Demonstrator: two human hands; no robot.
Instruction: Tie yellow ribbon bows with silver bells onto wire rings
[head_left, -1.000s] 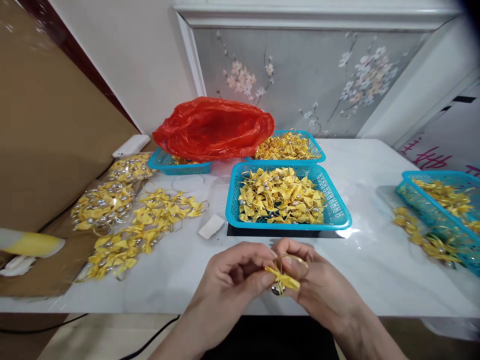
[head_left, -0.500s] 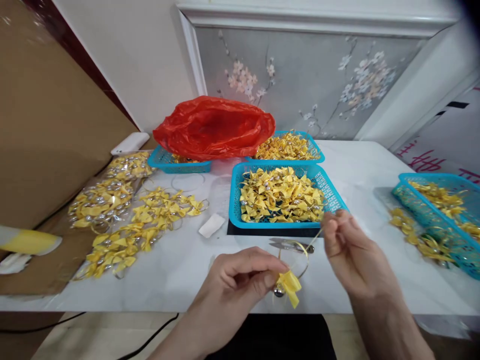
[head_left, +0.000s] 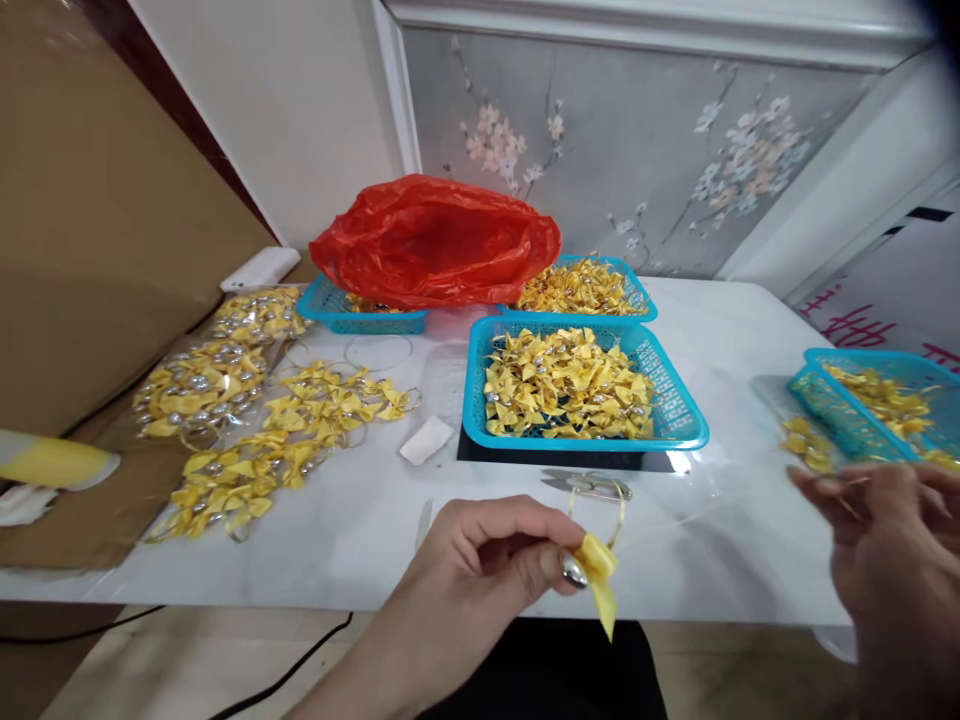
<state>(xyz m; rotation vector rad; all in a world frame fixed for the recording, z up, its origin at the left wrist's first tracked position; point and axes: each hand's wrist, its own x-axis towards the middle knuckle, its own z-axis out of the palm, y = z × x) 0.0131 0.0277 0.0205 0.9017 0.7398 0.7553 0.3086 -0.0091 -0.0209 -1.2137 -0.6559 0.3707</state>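
Note:
My left hand pinches a yellow ribbon bow between thumb and fingertips, over the table's front edge. A shiny silver bead sits at the bow, by my thumb tip. Thin yellow cord rises from the bow in front of small thread snips lying on the table. Far to the right, my right hand is closed in front of a blue basket of yellow bows. A thin strand seems to show at its fingertips, but blur hides what it holds.
A larger blue basket full of bows stands mid-table, with another basket behind. A red plastic bag lies over a third. Loose bows spread at left near bagged bows. White paper lies between.
My right hand has left the cord above the bow and moved far right, towards the right-hand basket. My left hand keeps the bow, now slightly further right and turned. The view has shifted slightly.

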